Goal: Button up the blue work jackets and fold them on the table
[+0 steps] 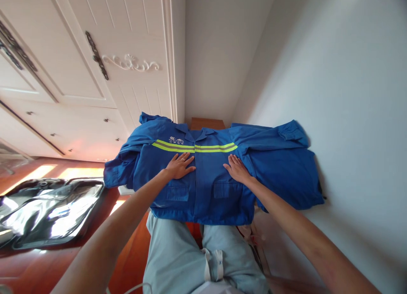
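A blue work jacket [206, 200] lies spread out in front of me, front side up, collar pointing away. A yellow-green reflective stripe crosses its chest, with a white printed logo above it on the left. My left hand [180, 166] rests flat on the left front panel, fingers spread, a ring on one finger. On the other panel my right hand [237, 169] lies flat too, just below the stripe. Both sleeves stick out sideways, the left one bunched and hanging. More blue cloth [286, 175] lies under and beside the right sleeve.
A white wardrobe [136, 43] with dark handles stands at the left and ahead. An open suitcase [54, 213] lies on the reddish wooden floor [133, 251] to the left. A pale wall [349, 94] rises close on the right. A brown wooden edge [207, 123] shows behind the collar.
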The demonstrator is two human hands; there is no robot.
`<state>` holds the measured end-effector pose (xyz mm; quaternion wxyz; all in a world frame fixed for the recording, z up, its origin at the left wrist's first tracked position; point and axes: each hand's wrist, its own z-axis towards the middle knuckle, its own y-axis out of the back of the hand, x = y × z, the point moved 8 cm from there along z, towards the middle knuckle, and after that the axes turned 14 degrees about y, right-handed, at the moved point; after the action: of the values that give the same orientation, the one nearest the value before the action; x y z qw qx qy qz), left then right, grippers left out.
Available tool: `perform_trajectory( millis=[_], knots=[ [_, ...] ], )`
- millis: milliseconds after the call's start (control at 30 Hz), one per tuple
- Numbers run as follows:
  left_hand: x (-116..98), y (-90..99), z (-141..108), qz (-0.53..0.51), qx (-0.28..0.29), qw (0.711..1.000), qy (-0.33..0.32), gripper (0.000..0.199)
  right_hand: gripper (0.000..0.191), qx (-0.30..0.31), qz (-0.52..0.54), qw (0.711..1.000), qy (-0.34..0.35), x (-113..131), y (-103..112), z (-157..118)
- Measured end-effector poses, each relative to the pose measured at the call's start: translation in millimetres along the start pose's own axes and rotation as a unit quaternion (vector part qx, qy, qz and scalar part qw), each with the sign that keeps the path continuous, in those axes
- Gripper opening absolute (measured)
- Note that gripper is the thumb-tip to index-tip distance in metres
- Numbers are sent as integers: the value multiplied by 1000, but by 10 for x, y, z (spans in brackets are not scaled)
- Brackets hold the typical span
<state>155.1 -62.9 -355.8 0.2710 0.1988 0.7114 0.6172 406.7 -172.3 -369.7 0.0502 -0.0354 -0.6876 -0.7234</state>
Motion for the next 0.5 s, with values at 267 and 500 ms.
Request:
perform_trajectory(
  millis=[267,500],
  knots=[
    [-768,111,-112,-21,-151,986,-64,54,82,-102,-24,983,151,1040,44,-128],
    [-442,-95,40,-6,-38,999,-38,64,94,-37,-62,990,120,626,-41,-528]
  ],
)
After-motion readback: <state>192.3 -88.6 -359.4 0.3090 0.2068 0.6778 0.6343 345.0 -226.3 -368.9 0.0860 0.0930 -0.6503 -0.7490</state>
